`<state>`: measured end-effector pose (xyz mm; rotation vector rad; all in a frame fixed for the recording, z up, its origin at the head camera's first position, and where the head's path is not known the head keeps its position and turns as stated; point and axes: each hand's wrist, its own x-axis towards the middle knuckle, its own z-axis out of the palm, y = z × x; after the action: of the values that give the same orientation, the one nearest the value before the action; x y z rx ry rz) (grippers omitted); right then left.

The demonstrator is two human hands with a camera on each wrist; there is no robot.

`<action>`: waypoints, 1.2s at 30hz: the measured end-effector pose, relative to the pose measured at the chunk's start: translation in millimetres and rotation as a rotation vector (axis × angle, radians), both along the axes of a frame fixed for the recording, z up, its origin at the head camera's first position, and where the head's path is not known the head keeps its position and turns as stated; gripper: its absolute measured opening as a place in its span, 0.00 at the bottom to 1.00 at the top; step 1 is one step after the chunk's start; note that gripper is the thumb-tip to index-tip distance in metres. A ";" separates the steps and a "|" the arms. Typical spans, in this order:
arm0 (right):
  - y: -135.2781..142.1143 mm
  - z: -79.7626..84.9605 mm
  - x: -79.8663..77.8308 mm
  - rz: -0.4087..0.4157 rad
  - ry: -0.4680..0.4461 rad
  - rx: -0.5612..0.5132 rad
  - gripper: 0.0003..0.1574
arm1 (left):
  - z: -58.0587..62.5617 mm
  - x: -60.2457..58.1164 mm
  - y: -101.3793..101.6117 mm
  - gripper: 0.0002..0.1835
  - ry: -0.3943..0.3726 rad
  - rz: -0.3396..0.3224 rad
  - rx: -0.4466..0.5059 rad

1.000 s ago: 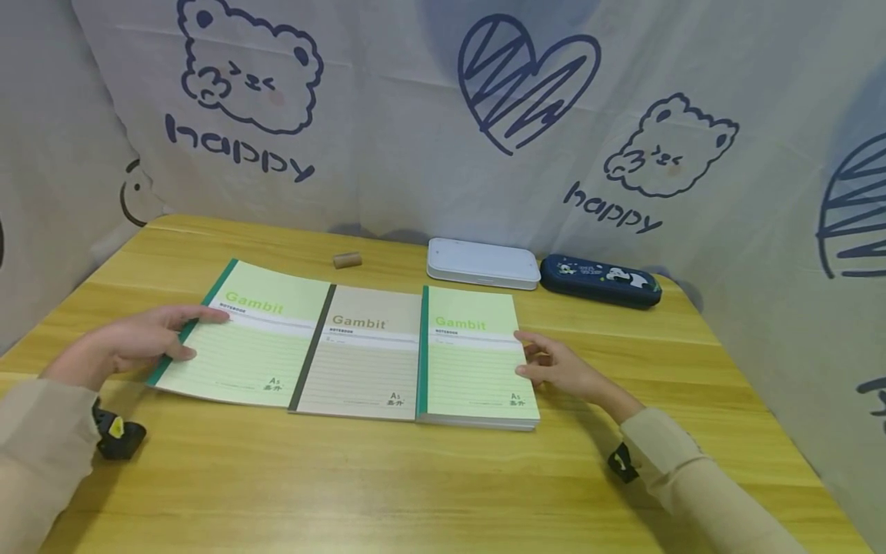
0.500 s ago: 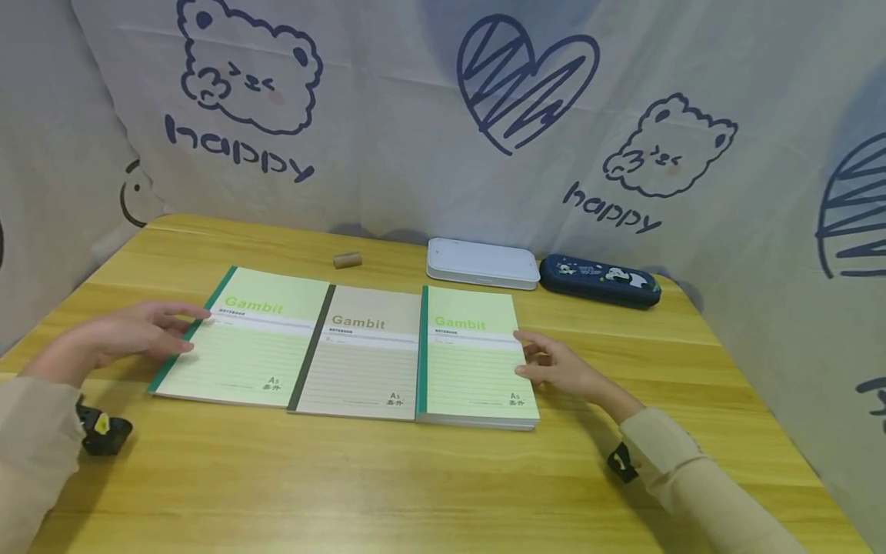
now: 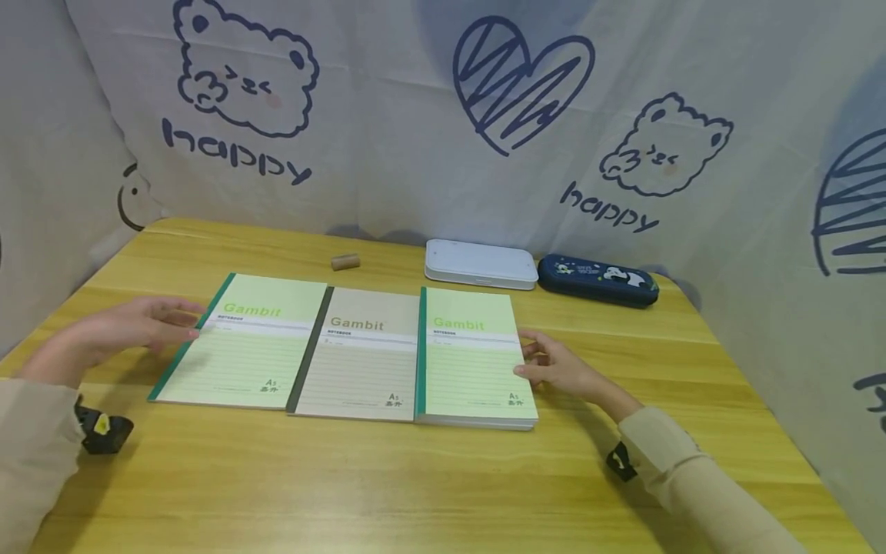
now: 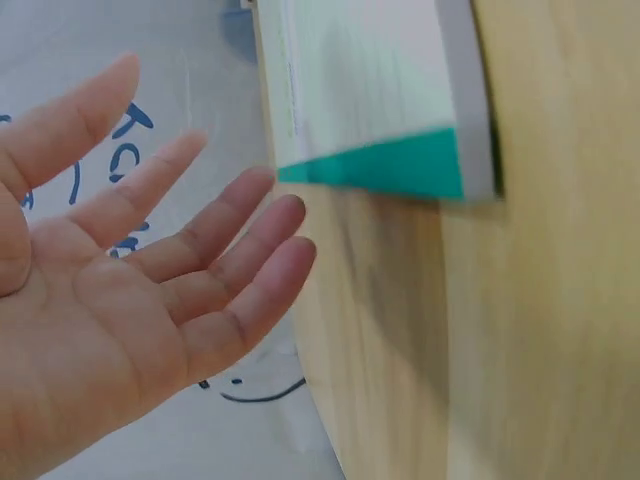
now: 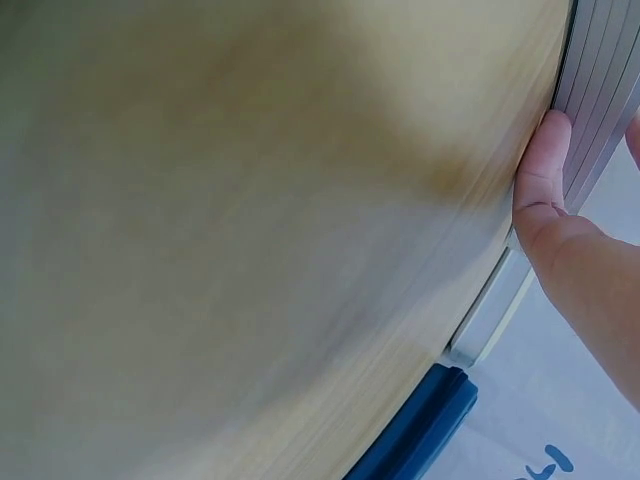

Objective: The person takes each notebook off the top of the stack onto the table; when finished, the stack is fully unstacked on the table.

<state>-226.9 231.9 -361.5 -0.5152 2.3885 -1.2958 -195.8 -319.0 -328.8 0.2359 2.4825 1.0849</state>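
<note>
Three lined A5 notebooks or stacks lie side by side on the wooden table. The left notebook (image 3: 242, 338) has a pale green cover and green spine, the middle notebook (image 3: 360, 354) a beige cover and dark spine. At the right is a thicker stack of notebooks (image 3: 477, 354), a pale green one on top; its layered edges (image 5: 600, 80) show in the right wrist view. My left hand (image 3: 131, 331) hovers beside the left notebook's spine, fingers spread (image 4: 240, 260) and holding nothing. My right hand (image 3: 561, 369) rests its fingertips against the stack's right edge.
Behind the notebooks lie a small brown cylinder (image 3: 345, 262), a white flat case (image 3: 481, 264) and a dark blue pencil case (image 3: 597, 281) with a panda print. A white printed curtain (image 3: 388, 115) hangs along the table's far edge.
My left hand has let go of the left notebook and drawn back to the left. That notebook's far end has come down, so it lies flat. The right hand stays put.
</note>
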 end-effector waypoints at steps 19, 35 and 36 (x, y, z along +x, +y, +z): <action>0.0 -1.6 -0.6 -0.008 -0.013 0.007 0.41 | 12.1 -7.2 64.8 0.26 0.119 0.062 0.200; 1.1 -2.2 -2.2 -0.011 -0.004 0.007 0.40 | 8.9 -22.8 126.9 0.23 0.078 0.014 0.272; 0.9 -2.0 -2.1 -0.011 -0.004 0.006 0.40 | 8.9 -23.6 131.2 0.23 0.077 0.010 0.268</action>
<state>-229.0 232.8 -363.4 -0.4975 2.3950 -1.2924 -219.4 -187.8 -319.9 0.3500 2.4007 1.4380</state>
